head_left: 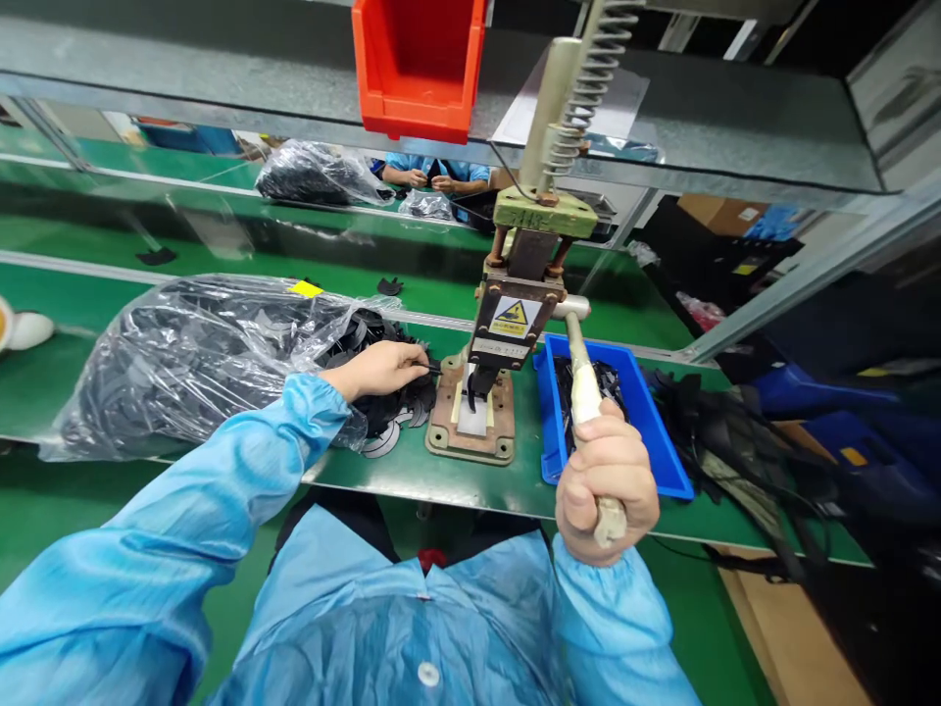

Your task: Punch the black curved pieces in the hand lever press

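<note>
Black part (432, 367) pinched between left hand (378, 369) fingertips, just left of the press (515, 324) die, long axis pointing right toward it; right hand (607, 480) fisted round the lever (584, 387), farther from the die

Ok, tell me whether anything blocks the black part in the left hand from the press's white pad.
Nothing visible lies between. The left hand pinches the black part beside the base plate; the ram hangs over the white pad.
</note>
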Available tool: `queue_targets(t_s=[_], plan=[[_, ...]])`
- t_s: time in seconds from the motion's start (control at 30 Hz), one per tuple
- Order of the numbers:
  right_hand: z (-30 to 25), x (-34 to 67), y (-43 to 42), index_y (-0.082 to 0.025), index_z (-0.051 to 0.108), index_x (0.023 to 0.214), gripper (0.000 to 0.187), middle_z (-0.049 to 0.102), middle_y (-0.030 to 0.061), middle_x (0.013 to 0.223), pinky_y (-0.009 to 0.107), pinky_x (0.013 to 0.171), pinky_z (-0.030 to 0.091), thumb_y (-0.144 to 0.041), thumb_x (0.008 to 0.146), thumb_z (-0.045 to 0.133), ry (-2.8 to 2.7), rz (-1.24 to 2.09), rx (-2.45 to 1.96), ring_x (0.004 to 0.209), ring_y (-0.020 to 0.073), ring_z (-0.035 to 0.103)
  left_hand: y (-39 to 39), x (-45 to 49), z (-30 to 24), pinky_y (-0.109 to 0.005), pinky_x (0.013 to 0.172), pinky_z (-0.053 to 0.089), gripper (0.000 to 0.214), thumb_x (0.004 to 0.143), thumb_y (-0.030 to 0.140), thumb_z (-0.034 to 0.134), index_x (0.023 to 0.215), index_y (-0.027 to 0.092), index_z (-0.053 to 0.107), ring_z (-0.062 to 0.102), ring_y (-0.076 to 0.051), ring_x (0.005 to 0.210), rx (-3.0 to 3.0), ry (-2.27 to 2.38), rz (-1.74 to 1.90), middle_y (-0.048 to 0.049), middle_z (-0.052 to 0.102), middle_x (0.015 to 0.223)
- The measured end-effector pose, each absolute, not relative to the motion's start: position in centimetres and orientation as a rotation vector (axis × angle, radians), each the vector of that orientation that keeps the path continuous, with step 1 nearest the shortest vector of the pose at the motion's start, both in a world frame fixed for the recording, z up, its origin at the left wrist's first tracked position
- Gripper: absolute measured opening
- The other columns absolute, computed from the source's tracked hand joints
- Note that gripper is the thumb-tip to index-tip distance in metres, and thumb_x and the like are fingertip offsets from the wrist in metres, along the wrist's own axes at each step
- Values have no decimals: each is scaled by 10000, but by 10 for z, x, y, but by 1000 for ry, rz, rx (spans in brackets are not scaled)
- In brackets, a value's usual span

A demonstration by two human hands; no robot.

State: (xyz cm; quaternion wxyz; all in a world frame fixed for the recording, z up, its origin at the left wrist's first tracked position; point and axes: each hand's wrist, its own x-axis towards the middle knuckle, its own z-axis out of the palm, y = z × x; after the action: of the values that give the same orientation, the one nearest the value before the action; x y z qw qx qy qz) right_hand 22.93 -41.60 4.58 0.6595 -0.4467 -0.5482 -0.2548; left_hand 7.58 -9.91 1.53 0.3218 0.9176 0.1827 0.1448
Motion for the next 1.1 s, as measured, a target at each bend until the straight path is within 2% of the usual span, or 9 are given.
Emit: queue_targets(t_s=[0.07, 0.17, 0.33, 0.43, 0.53, 0.63, 0.73, 0.87, 1.1], plan=[[46, 230, -415, -264, 584, 778, 230, 574, -25, 733, 657, 1100, 544, -358, 927, 731, -1235, -587, -992, 873, 231, 645, -112, 69, 17, -261, 660, 462, 233, 945, 438, 699, 1054, 250, 782, 614, -174, 625, 2299, 506, 419, 13, 685, 702], [46, 230, -411, -260, 582, 771, 227, 564, -22, 724, 658, 1092, 545, -346, 917, 732, -1220, -610, -971, 846, 228, 632, -135, 61, 12, -259, 621, 493, 289, 957, 485, 701, 1110, 245, 751, 679, -175, 608, 2073, 455, 409, -2, 753, 766], [47, 229, -401, -263, 537, 725, 278, 529, -31, 685, 663, 1079, 558, -343, 887, 749, -1166, -682, -906, 783, 214, 604, -162, 68, -12, -254, 606, 495, 350, 980, 567, 688, 902, 226, 703, 693, -173, 640, 1900, 463, 459, -18, 743, 740], [47, 229, -398, -261, 513, 709, 303, 502, -32, 673, 660, 1067, 567, -348, 873, 752, -1145, -700, -897, 770, 210, 597, -167, 82, -28, -246, 590, 481, 326, 921, 500, 783, 871, 227, 612, 669, -161, 639, 1798, 536, 544, 4, 712, 724], [48, 229, -398, -259, 501, 707, 298, 492, -32, 666, 640, 1022, 579, -344, 870, 736, -1138, -717, -912, 757, 206, 593, -166, 93, -35, -242, 585, 476, 315, 868, 358, 839, 1007, 219, 592, 664, -156, 638, 1794, 617, 525, 33, 684, 728], [48, 229, -398, -249, 476, 698, 323, 494, -39, 667, 594, 989, 583, -362, 878, 720, -1143, -745, -935, 751, 190, 591, -165, 96, -31, -250, 604, 515, 290, 888, 282, 797, 1096, 204, 611, 705, -162, 670, 1854, 596, 383, 20, 705, 805], [49, 229, -397, -242, 455, 685, 343, 487, -43, 665, 562, 966, 581, -367, 879, 708, -1141, -763, -923, 741, 177, 580, -167, 97, -22, -259, 613, 566, 192, 970, 340, 713, 1033, 206, 591, 740, -169, 670, 1761, 563, 296, -2, 728, 842], [50, 228, -397, -243, 454, 684, 344, 488, -45, 662, 575, 968, 573, -370, 886, 701, -1153, -745, -933, 747, 180, 583, -168, 103, -15, -253, 561, 559, 285, 1012, 476, 663, 970, 213, 563, 734, -168, 609, 1787, 603, 307, 1, 726, 817], [49, 228, -399, -240, 444, 668, 370, 484, -44, 661, 571, 954, 566, -386, 896, 697, -1145, -748, -954, 755, 181, 588, -160, 119, -28, -244, 563, 511, 282, 978, 461, 697, 915, 206, 594, 712, -171, 603, 1950, 629, 364, 1, 707, 757]])
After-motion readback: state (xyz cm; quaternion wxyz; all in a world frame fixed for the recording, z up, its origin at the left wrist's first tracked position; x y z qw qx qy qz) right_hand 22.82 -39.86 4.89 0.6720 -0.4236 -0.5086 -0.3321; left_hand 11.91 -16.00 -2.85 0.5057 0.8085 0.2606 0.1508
